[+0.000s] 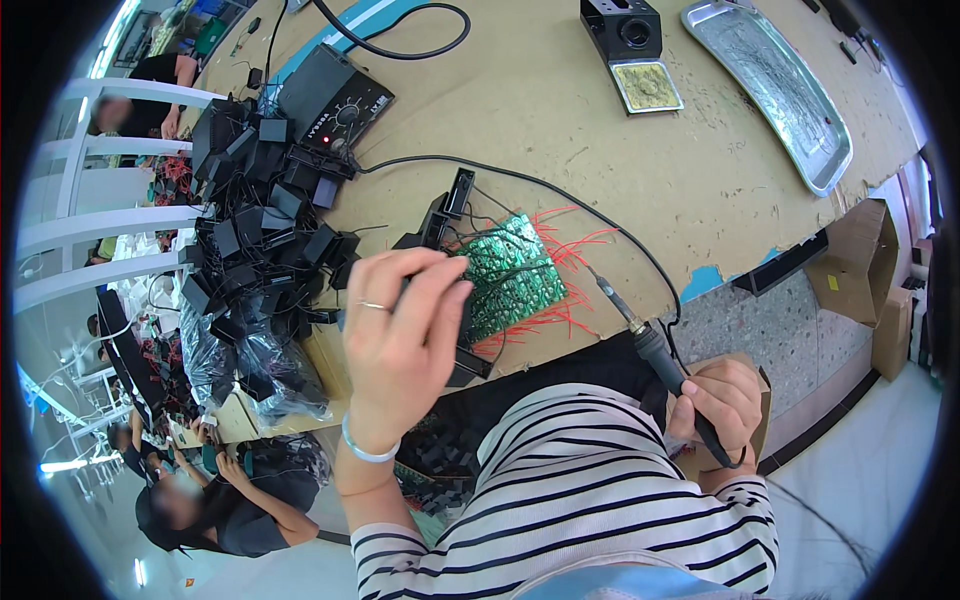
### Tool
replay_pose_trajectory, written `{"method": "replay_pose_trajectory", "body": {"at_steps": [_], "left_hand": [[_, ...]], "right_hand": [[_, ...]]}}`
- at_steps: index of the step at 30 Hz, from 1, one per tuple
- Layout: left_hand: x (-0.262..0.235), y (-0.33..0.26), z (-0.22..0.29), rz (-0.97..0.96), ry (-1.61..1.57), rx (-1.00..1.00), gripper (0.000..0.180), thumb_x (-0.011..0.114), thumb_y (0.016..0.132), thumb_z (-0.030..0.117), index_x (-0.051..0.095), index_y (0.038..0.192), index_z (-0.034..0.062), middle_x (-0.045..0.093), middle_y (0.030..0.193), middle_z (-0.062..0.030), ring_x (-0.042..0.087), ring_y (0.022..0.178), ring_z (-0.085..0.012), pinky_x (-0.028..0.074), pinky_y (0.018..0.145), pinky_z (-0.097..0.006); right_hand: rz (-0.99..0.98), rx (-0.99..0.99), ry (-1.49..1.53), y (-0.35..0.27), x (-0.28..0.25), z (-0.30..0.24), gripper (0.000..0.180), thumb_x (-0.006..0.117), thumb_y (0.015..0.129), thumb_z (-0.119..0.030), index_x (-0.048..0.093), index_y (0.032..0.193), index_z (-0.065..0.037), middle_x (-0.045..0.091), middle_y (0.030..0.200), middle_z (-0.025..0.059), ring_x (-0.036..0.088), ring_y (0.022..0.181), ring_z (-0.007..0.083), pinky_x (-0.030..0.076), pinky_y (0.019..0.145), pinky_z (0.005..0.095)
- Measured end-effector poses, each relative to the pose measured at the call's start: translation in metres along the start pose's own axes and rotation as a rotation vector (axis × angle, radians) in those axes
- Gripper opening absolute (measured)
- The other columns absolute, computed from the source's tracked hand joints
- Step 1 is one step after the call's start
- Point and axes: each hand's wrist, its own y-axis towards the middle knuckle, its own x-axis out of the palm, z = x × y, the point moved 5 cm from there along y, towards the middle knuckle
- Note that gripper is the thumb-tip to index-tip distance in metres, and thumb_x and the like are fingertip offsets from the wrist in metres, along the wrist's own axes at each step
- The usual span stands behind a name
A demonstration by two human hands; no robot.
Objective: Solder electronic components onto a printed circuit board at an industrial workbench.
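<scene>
The left hand (400, 330) pinches something small and dark between thumb and fingertips, raised just near of the green circuit boards (510, 275) with red wires. The right hand (722, 405) is closed around the soldering iron (650, 345), its tip short of the boards' right edge. No joint is being touched now; judging by the heap of black housings (255, 230) far left, much remains.

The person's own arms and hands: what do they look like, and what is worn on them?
The left hand is bare, with a thin ring on one finger and a pale, light blue bracelet at the wrist. The right hand is bare too, without visible jewellery. Both arms end in sleeves of a white top with black stripes.
</scene>
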Motion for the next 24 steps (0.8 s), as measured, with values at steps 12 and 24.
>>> {"method": "replay_pose_trajectory", "body": {"at_steps": [12, 24], "left_hand": [[0.052, 0.002, 0.021, -0.209, 0.074, 0.29, 0.031, 0.071, 0.074, 0.0, 0.072, 0.104, 0.0038, 0.066, 0.102, -0.0087, 0.061, 0.1, -0.0289, 0.05, 0.086, -0.04], [0.059, -0.008, 0.017, -0.304, 0.102, 0.299, 0.023, 0.067, 0.078, 0.01, 0.065, 0.1, 0.0051, 0.058, 0.095, -0.0064, 0.058, 0.094, -0.0239, 0.047, 0.084, -0.037]], "right_hand": [[-0.049, 0.004, 0.012, 0.006, 0.0, -0.007, 0.021, 0.073, 0.076, 0.001, 0.066, 0.096, -0.003, 0.067, 0.073, 0.0051, 0.064, 0.057, 0.0192, 0.052, 0.05, 0.0298], [-0.15, 0.013, 0.111, 0.002, 0.019, -0.005, 0.022, 0.077, 0.074, 0.001, 0.068, 0.094, -0.002, 0.068, 0.081, 0.0055, 0.064, 0.061, 0.0187, 0.054, 0.052, 0.0295]]}}
